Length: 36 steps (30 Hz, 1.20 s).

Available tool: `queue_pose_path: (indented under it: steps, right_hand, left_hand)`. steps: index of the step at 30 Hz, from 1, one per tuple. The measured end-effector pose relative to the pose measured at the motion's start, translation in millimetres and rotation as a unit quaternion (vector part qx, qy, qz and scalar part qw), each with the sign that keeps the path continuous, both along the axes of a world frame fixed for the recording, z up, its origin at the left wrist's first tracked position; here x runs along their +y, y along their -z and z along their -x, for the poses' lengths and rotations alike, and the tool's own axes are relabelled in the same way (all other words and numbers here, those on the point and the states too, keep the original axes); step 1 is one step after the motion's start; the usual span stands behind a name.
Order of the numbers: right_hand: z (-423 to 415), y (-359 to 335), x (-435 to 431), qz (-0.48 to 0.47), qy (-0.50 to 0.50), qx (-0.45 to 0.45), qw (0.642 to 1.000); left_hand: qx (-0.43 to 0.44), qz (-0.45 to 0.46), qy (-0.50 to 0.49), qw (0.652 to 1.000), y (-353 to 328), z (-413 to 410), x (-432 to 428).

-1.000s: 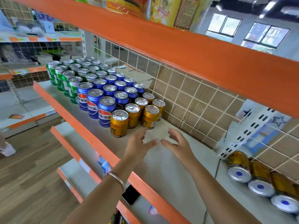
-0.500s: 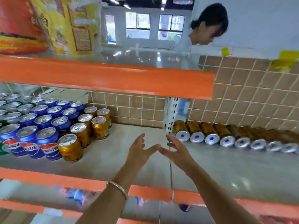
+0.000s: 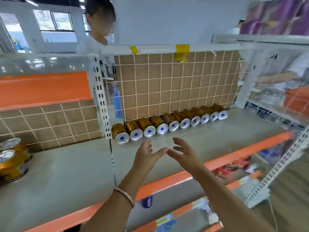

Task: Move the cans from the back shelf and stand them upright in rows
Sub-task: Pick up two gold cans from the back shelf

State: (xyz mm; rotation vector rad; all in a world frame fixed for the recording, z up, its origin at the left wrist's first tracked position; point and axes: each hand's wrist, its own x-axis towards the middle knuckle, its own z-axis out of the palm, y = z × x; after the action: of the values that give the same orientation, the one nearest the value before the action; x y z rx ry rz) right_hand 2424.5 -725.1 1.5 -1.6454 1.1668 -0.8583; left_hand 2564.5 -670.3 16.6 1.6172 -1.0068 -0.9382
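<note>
Several gold cans (image 3: 160, 125) lie on their sides in one row against the tiled back panel, silver bottoms with blue dots facing me. Two upright gold cans (image 3: 11, 162) stand at the far left edge of the grey shelf (image 3: 70, 171). My left hand (image 3: 148, 158) and my right hand (image 3: 184, 154) hover side by side over the shelf, just in front of the leftmost lying cans. Both have spread fingers and hold nothing; their thumbs nearly meet.
A white slotted upright (image 3: 101, 97) divides the two shelf bays. An orange shelf lip (image 3: 167, 180) runs along the front. A person (image 3: 100, 22) stands behind the rack. Lower shelves hold packaged goods. A loose white slotted rail (image 3: 280, 168) leans at the right.
My view has swung right, from the standing rows of cans to the lying row. Both empty hands have moved forward towards the lying cans.
</note>
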Motion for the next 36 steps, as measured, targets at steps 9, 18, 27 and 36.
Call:
queue_pose_path:
  steps: [9,18,27,36]
  right_hand:
    - [125,-9,-62,0.003,0.059,0.018,0.998]
    - [214,-12,-125,-0.011,0.064,0.022,0.998]
    - [236,0,-181,-0.041,0.073,0.012,0.996]
    - [231,-6,-276,-0.063,0.091,0.019,0.994]
  left_hand:
    - [0.024,-0.003,0.047,0.999,-11,132,-85]
    - [0.057,-0.019,0.03,0.998,-10,231,-150]
    - [0.007,-0.044,0.043,0.998,-3,257,-215]
    - [-0.002,-0.037,0.007,0.999,-14,248,-309]
